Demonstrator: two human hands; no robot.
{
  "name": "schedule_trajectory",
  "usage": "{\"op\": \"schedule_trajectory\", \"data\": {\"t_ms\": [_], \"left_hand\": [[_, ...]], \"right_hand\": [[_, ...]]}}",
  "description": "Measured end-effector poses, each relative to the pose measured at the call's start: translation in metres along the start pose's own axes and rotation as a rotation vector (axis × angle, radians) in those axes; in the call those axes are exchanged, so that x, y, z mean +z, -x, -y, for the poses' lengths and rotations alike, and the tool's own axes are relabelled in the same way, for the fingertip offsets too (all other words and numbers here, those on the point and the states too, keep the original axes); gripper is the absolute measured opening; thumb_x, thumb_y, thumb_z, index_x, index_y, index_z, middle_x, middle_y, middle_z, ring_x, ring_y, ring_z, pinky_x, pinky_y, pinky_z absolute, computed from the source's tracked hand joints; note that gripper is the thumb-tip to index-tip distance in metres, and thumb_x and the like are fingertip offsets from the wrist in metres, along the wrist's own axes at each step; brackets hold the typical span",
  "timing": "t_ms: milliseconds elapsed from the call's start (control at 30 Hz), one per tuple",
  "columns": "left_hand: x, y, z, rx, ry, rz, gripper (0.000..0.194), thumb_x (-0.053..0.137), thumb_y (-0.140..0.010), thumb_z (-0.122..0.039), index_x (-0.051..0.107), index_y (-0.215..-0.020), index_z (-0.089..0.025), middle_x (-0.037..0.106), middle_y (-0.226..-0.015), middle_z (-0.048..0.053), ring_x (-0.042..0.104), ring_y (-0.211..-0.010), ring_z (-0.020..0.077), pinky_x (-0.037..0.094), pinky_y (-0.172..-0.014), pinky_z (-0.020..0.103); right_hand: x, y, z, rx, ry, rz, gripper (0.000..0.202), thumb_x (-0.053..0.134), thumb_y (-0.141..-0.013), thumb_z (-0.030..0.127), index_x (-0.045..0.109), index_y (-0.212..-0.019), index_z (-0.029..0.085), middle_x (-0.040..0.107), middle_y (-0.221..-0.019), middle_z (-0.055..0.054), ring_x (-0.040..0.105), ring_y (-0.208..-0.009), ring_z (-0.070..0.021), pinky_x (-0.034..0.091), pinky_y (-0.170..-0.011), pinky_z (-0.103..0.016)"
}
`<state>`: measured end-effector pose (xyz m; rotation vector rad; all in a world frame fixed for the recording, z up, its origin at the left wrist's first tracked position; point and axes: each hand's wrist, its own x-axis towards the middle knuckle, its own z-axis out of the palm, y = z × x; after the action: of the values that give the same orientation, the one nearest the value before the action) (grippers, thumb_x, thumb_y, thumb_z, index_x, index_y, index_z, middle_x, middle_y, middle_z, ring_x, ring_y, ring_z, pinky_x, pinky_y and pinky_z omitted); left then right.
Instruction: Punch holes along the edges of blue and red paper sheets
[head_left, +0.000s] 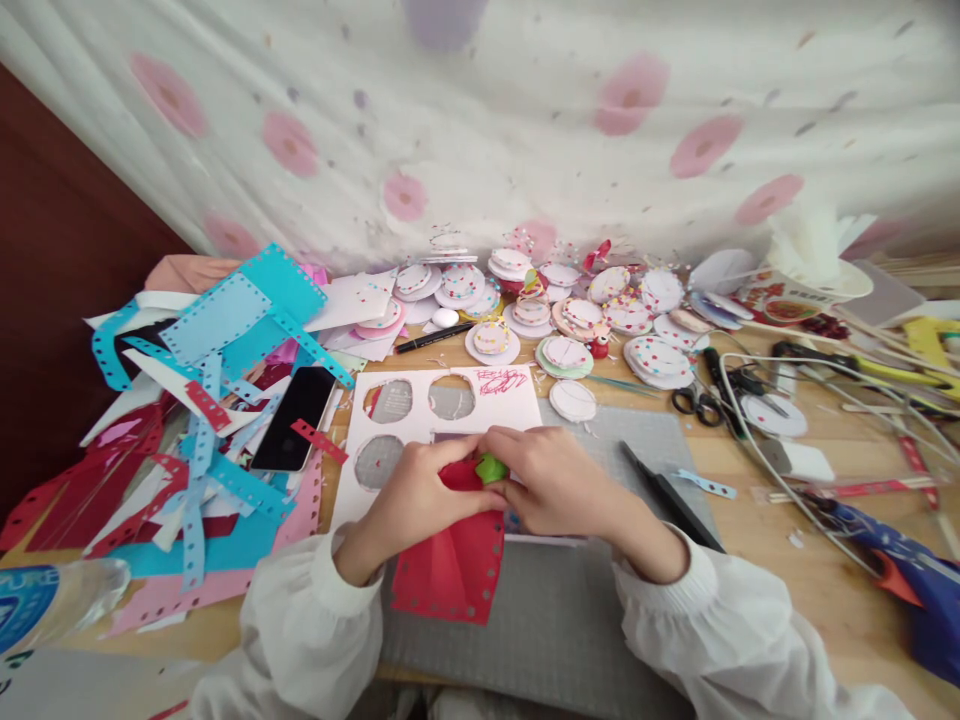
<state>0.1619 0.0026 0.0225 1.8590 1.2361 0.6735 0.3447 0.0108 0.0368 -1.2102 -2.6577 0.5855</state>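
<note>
My left hand (416,490) is closed on a folded sheet of red paper (450,572), thumb against its upper part. Rows of small round holes run along the paper's lower edge and right side. My right hand (555,478) is closed around a small bright green object (491,469) at the top of the red paper; fingers cover most of it. Both hands meet there, above a white card (499,395) with large round cutouts and red scribbles. Beneath lies a grey cutting mat (555,620).
Punched paper scraps (217,510) and a phone (298,418) lie left, near a plastic bottle (60,600). Behind are several decorated paper discs (491,338) and a black marker (433,338). Rightward lie a black knife-like tool (667,495), scissors (697,404), a white cable (772,500) and pliers (862,365).
</note>
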Motion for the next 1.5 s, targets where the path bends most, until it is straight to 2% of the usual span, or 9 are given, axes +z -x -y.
{"op": "schedule_trajectory", "data": {"t_ms": [133, 300, 367, 533, 667, 800, 933, 1133, 1500], "left_hand": [[-0.009, -0.003, 0.000, -0.049, 0.116, 0.086, 0.056, 0.082, -0.063, -0.033, 0.065, -0.116, -0.023, 0.068, -0.116, 0.003, 0.062, -0.107, 0.0257, 0.050, -0.093, 0.033], [-0.015, -0.004, 0.000, -0.061, 0.078, 0.081, 0.019, 0.068, -0.078, -0.025, 0.073, -0.095, -0.020, 0.073, -0.100, 0.003, 0.067, -0.094, 0.0212, 0.051, -0.090, 0.032], [-0.016, -0.004, 0.000, -0.043, 0.051, 0.066, 0.013, 0.064, -0.081, -0.022, 0.073, -0.089, -0.019, 0.074, -0.093, 0.002, 0.068, -0.088, 0.0194, 0.052, -0.087, 0.030], [-0.016, -0.004, -0.001, -0.025, 0.048, 0.065, 0.013, 0.061, -0.082, -0.021, 0.073, -0.089, -0.019, 0.074, -0.094, 0.002, 0.067, -0.089, 0.0183, 0.051, -0.086, 0.028], [-0.016, -0.004, 0.002, -0.017, 0.060, 0.060, 0.013, 0.061, -0.083, -0.021, 0.072, -0.088, -0.019, 0.074, -0.093, 0.002, 0.066, -0.089, 0.0175, 0.050, -0.086, 0.027], [-0.015, -0.003, 0.002, -0.015, 0.074, 0.049, 0.010, 0.062, -0.082, -0.021, 0.070, -0.087, -0.018, 0.072, -0.091, 0.001, 0.065, -0.087, 0.0157, 0.049, -0.084, 0.024], [-0.015, -0.003, 0.000, -0.017, 0.105, 0.030, 0.008, 0.063, -0.081, -0.022, 0.068, -0.086, -0.017, 0.071, -0.089, 0.001, 0.064, -0.087, 0.0145, 0.048, -0.083, 0.022], [-0.016, -0.002, -0.006, -0.048, 0.146, 0.045, 0.007, 0.062, -0.083, -0.022, 0.067, -0.085, -0.018, 0.070, -0.087, -0.001, 0.063, -0.082, 0.0127, 0.048, -0.078, 0.020], [-0.016, -0.003, -0.006, -0.053, 0.140, 0.080, 0.008, 0.062, -0.083, -0.019, 0.068, -0.085, -0.018, 0.071, -0.088, -0.001, 0.064, -0.084, 0.0129, 0.047, -0.078, 0.019]], "right_hand": [[-0.006, 0.003, -0.003, -0.009, -0.054, 0.023, 0.013, 0.054, -0.080, 0.019, 0.054, -0.092, 0.017, 0.066, -0.084, -0.005, 0.057, -0.069, -0.0165, 0.028, -0.058, -0.027], [-0.020, 0.009, -0.010, 0.046, -0.094, 0.048, 0.018, 0.057, -0.085, 0.029, 0.057, -0.098, 0.016, 0.066, -0.087, -0.007, 0.059, -0.075, -0.0197, 0.033, -0.061, -0.027], [-0.023, 0.013, -0.014, 0.082, -0.115, 0.100, 0.018, 0.059, -0.085, 0.029, 0.059, -0.097, 0.017, 0.066, -0.083, -0.006, 0.059, -0.072, -0.0191, 0.034, -0.059, -0.027], [-0.026, 0.021, -0.017, 0.064, -0.209, 0.226, 0.014, 0.060, -0.084, 0.021, 0.060, -0.098, 0.017, 0.066, -0.089, -0.007, 0.061, -0.077, -0.0192, 0.040, -0.062, -0.027], [-0.030, 0.022, -0.015, 0.043, -0.280, 0.118, 0.018, 0.060, -0.085, 0.021, 0.060, -0.102, 0.017, 0.063, -0.098, -0.008, 0.059, -0.086, -0.0197, 0.043, -0.072, -0.029], [-0.031, 0.019, -0.017, 0.097, -0.332, 0.018, 0.020, 0.062, -0.084, 0.028, 0.060, -0.100, 0.018, 0.063, -0.089, -0.005, 0.057, -0.078, -0.0179, 0.043, -0.068, -0.028], [-0.024, 0.016, -0.020, 0.110, -0.530, -0.018, 0.024, 0.059, -0.087, 0.036, 0.056, -0.104, 0.019, 0.064, -0.089, -0.004, 0.057, -0.078, -0.0164, 0.043, -0.069, -0.027], [-0.023, 0.015, -0.019, 0.168, -0.583, 0.075, 0.035, 0.034, -0.097, 0.046, 0.054, -0.102, 0.018, 0.061, -0.092, -0.004, 0.056, -0.084, -0.0177, 0.042, -0.073, -0.029], [-0.028, 0.017, -0.015, 0.163, -0.521, 0.196, 0.031, 0.040, -0.096, 0.046, 0.053, -0.103, 0.019, 0.061, -0.088, -0.003, 0.056, -0.079, -0.0174, 0.041, -0.069, -0.029]]}}
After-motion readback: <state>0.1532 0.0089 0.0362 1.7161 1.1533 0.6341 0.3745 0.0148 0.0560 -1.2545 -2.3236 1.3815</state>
